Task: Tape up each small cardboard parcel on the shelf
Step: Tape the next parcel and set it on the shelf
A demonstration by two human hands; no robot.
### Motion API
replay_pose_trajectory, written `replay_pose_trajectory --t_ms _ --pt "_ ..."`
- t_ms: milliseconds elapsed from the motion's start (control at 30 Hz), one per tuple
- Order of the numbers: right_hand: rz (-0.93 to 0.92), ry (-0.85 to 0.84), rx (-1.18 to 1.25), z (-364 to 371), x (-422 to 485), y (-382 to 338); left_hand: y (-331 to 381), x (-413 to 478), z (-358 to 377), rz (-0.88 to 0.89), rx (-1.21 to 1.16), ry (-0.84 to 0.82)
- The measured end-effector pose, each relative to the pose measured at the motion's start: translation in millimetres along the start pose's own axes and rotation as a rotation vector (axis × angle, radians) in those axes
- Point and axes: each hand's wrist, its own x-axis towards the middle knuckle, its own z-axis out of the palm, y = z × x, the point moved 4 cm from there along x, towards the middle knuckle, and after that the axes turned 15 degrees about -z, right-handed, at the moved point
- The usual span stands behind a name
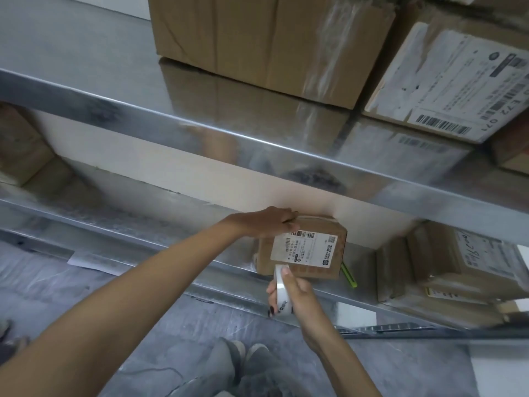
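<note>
Barcoded white label (303, 249) on parcel (315, 272)

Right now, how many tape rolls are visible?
1. The tape roll is gripped in the right hand, against the near face of the parcel that the left hand holds on the shelf. Others may be hidden.

forearms (137, 285): 2, bare | right hand (292, 296): dark nail polish | trousers (211, 373): grey | shoes (252, 353): grey
</note>
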Motion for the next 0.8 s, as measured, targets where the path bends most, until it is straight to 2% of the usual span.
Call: replay_pose_trajectory --t_ms 133,200,267,367,633,800 --pt "0.078 -0.064 -0.014 2.5 2.5 2.9 3.2 -1.2 -5.2 0.008 -0.019 0.008" --pt "0.186 -0.109 -0.023 13.3 -6.1 16.0 5.4 -3.1 -6.4 0.009 -0.022 0.012" --pt "0.273 -0.076 0.01 16.1 -13.1 30.4 7.0 -3.8 -6.9 0.015 -0.022 0.017" --pt "0.275 -0.018 -0.103 5.2 -8.7 46.1 5.0 -0.3 -6.6 0.013 -0.02 0.021" --pt "0.268 -0.001 -0.083 13.9 6.1 61.1 4.9 0.9 -8.4 0.007 0.007 0.034" --pt "0.263 0.049 -0.106 8.4 15.5 67.6 -11.3 8.2 -7.3 -0.074 -0.007 0.05"
